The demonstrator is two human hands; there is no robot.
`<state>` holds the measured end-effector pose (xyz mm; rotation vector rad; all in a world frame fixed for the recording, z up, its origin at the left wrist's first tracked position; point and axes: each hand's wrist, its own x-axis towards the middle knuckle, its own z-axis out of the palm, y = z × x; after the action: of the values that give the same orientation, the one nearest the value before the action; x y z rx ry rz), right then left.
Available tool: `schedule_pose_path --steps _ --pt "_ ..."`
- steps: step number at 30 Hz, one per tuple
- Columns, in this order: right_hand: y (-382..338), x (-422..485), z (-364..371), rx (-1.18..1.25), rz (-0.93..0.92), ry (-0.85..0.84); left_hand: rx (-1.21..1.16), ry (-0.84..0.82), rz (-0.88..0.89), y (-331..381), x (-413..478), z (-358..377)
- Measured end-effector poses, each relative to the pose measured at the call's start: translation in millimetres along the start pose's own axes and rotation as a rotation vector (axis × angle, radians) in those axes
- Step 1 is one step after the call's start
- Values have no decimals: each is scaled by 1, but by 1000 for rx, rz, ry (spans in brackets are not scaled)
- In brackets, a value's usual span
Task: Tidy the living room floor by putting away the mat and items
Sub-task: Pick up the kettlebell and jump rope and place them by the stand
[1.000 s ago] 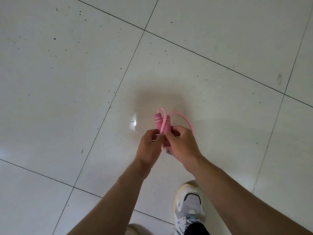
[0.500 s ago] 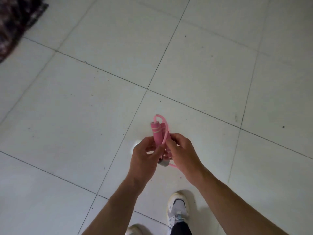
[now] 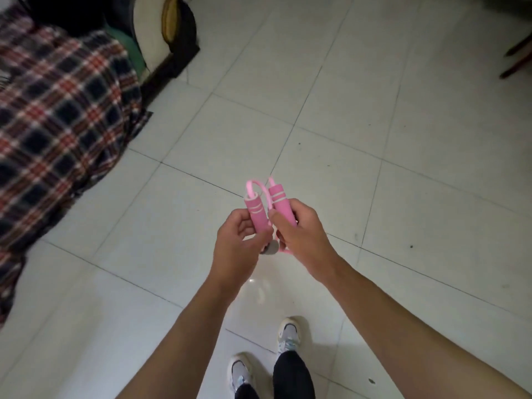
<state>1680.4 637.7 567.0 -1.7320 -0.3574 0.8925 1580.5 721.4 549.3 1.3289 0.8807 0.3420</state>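
One pink skipping rope [image 3: 278,208] held in the air over the pale tiled floor [image 3: 403,182], mid-scene and close to the body. Two foam handles, both upright and side by side, nearly touching: the left handle [image 3: 254,213] wrapped by the curled fingers and thumb of the left hand [image 3: 236,246], the right handle [image 3: 281,198] gripped the same way by the right hand [image 3: 302,234]. Two pale stripes near the top of each handle. One thin pink cord [image 3: 258,186] arching across between the two handle tops, with another stretch of it trailing out below the right hand. One grey end cap [image 3: 270,249] poking out beneath the left hand. Knuckles of both hands close together, thumbs laid across the near faces of the handles. Near the bottom edge, two pale shoes on the tiles, the left shoe [image 3: 240,370] nearer, the right shoe [image 3: 290,332] slightly farther, with dark trouser legs above them. At left, one red, white and navy checked blanket [image 3: 57,110] draped down to the floor. Beyond it, at far left, one cream and green padded piece of furniture [image 3: 149,33]. At far right, two dark wooden legs [image 3: 518,57], the rest cut off by the frame.
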Motion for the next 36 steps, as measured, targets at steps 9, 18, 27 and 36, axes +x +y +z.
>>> schedule_pose_path --steps 9,18,27,36 --pt "-177 -107 26 83 -153 -69 -58 17 188 177 -112 -47" --pt "-260 -145 77 75 -289 -246 -5 305 322 255 -171 -87" --pt "-307 -162 120 -111 -412 -648 -20 702 344 287 -217 -108" --pt "-294 -236 153 -192 -394 -1081 -136 1152 190 256 -314 -98"
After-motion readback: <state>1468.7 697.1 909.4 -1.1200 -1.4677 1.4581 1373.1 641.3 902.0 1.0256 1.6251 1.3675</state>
